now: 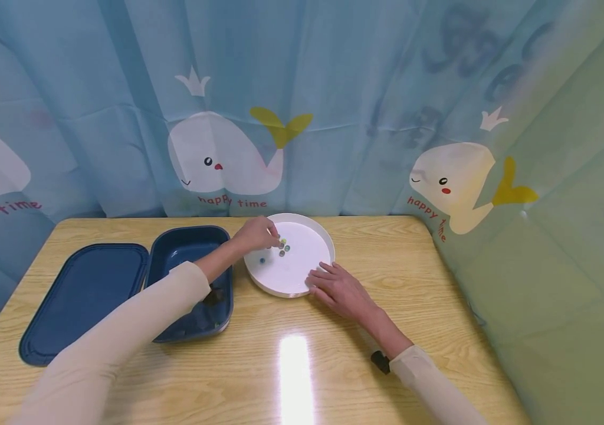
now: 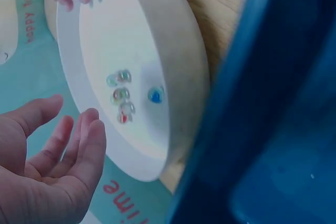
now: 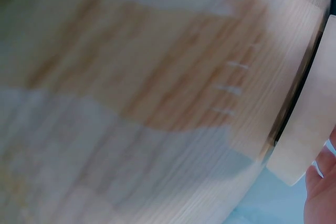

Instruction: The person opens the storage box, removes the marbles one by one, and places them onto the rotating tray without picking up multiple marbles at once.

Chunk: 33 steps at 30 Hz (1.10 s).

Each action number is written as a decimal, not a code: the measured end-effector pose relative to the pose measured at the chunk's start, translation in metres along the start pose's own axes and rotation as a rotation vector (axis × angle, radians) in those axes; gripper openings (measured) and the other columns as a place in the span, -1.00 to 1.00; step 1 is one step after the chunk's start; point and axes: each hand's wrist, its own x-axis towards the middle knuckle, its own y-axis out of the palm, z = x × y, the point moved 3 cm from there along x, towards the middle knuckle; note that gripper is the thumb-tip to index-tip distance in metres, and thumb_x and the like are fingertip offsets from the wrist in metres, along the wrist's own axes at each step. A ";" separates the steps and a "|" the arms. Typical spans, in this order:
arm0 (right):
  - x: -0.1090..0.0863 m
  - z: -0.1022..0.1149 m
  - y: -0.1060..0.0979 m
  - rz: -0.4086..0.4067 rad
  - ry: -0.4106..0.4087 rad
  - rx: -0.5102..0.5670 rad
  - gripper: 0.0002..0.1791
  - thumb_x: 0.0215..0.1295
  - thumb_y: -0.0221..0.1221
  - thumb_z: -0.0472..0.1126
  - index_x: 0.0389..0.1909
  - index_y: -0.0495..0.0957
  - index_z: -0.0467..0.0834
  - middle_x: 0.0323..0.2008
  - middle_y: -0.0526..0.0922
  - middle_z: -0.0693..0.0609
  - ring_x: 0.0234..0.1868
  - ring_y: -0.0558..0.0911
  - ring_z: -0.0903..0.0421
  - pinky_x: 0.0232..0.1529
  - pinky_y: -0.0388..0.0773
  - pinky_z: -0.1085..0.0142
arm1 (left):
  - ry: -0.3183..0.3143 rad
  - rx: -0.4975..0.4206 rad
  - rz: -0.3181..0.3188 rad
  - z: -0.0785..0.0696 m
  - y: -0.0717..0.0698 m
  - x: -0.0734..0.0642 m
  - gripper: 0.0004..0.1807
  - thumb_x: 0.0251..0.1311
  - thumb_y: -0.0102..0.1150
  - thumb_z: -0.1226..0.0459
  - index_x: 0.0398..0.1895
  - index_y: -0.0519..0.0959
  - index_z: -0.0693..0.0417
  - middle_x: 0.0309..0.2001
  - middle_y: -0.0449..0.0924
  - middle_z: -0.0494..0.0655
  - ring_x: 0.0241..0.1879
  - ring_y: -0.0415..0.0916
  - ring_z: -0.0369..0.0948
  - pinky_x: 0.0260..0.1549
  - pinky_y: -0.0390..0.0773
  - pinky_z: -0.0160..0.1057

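A round white tray (image 1: 302, 248) with a low wall holds several clear glass marbles (image 2: 121, 96) grouped together, with colored swirls inside. A blue marble (image 2: 156, 95) lies apart from them, closer to the wall. My left hand (image 1: 258, 234) is over the tray's left part, its fingertips near the group in the head view. Seen from the left wrist, its fingers are bent and spread, with nothing visible between them. My right hand (image 1: 341, 293) rests at the tray's lower right rim, fingers reaching over the edge. Only part of that hand (image 3: 323, 190) shows in the right wrist view.
Left of the tray stands a deep dark blue container (image 1: 187, 233), partly covered by my left forearm. Its flat blue lid (image 1: 89, 295) lies on the wooden table (image 1: 381, 248) farther left. A blue curtain (image 1: 344, 88) with whale prints hangs behind the table.
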 end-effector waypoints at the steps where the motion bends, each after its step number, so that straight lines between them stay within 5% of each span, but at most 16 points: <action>1: 0.000 0.000 0.000 -0.001 0.000 -0.002 -0.65 0.46 0.16 -0.09 0.16 0.64 -0.11 0.17 0.61 -0.04 0.34 0.43 -0.10 0.37 0.18 -0.04 | 0.008 -0.002 -0.004 0.002 -0.003 -0.002 -0.83 0.25 0.30 0.27 -0.21 0.62 0.21 -0.21 0.58 0.03 -0.24 0.47 -0.08 -0.26 0.46 -0.21; 18: 0.000 0.000 0.001 -0.015 0.009 0.003 -0.64 0.47 0.14 -0.08 0.17 0.64 -0.11 0.18 0.61 -0.04 0.35 0.42 -0.08 0.38 0.17 -0.04 | 0.029 -0.084 0.007 0.059 -0.041 -0.055 -0.80 0.28 0.24 0.30 -0.12 0.58 0.26 -0.21 0.57 0.09 -0.24 0.49 -0.02 -0.25 0.53 -0.14; 33: -0.001 0.000 0.002 -0.032 -0.021 -0.012 -0.66 0.45 0.17 -0.09 0.13 0.65 -0.11 0.16 0.63 -0.04 0.32 0.45 -0.10 0.35 0.21 -0.05 | 0.108 -0.097 0.125 0.101 -0.030 -0.114 -0.76 0.25 0.27 0.36 -0.10 0.56 0.34 -0.33 0.63 -0.10 -0.30 0.57 -0.15 -0.25 0.54 -0.09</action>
